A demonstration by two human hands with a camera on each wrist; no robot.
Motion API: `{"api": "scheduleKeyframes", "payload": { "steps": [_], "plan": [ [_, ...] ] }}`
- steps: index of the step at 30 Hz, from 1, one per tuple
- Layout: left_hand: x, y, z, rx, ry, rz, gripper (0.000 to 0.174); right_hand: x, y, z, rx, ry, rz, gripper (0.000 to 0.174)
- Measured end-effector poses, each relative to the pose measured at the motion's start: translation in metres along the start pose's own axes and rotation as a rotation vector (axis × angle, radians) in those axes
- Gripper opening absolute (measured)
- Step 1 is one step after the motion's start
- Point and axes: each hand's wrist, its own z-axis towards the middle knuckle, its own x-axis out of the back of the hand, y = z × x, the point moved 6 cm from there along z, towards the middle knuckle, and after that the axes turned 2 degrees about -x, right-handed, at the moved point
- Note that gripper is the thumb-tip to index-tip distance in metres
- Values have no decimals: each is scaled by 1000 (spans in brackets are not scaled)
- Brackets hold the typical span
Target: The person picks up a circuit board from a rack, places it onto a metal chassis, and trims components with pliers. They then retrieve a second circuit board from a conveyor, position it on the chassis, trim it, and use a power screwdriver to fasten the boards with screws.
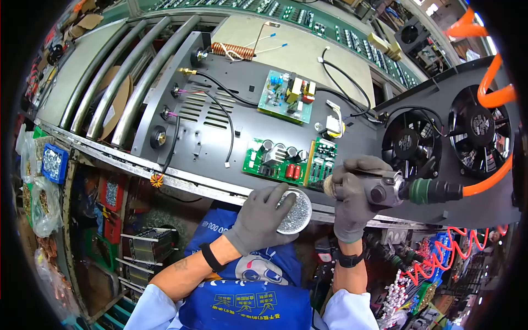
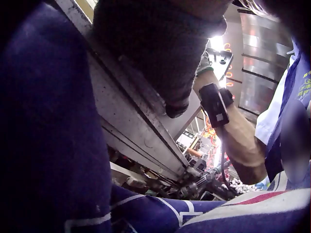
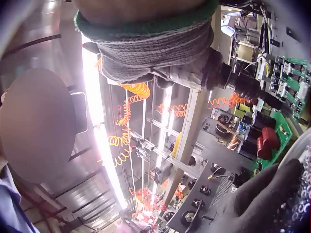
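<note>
My gloved left hand (image 1: 256,216) holds a round white tub (image 1: 309,215) by its rim, fingers over the near side. Small shiny metal screws (image 1: 297,212) fill the tub, at the front edge of a dark metal chassis (image 1: 214,159). To the right, my gloved right hand (image 1: 352,202) grips a metal-bodied air screwdriver (image 1: 388,189) with a green and black hose end. Its tip side is near a narrow upright green board (image 1: 321,160), beside a wider circuit board (image 1: 269,158). In the right wrist view the glove (image 3: 155,60) hides part of the screwdriver (image 3: 231,80).
An orange hose (image 1: 489,180) runs right from the tool. Two black fans (image 1: 406,142) sit in the chassis's right panel. Another circuit board (image 1: 285,98) and loose black cables (image 1: 231,124) lie behind. Metal rollers (image 1: 144,82) are at left; a blue bin (image 1: 55,163) stands lower left.
</note>
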Motion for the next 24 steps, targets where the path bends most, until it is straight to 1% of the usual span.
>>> {"api": "scheduleKeyframes", "payload": {
  "steps": [3,4,8,11,14,17,18,19,21,24],
  "plan": [
    [0,0,1,-1,-7,-1,79,-1,2,1,-3,-38,45,34],
    [1,0,2,-1,-11,0,79,-2,4,2,-31,-68,76,33],
    [3,2,2,-8,-19,10,76,2,16,1,-67,-81,38,34],
    [3,2,1,-7,-11,0,74,1,7,3,-83,-40,-129,33],
    [2,2,-1,-14,-4,-1,74,5,16,-4,-53,-76,-128,31],
    [3,3,-1,-14,-1,-4,73,-5,-4,-10,71,-105,-72,30],
    [3,3,-2,-9,-7,1,73,1,4,-7,-46,-74,-104,31],
    [3,3,-2,-9,-16,4,72,4,6,-3,10,-36,-226,32],
    [3,3,1,-18,-22,7,72,3,1,2,-1,4,-50,32],
    [1,2,-2,-3,-20,5,73,8,-5,3,16,-21,-55,33]
  ]
}}
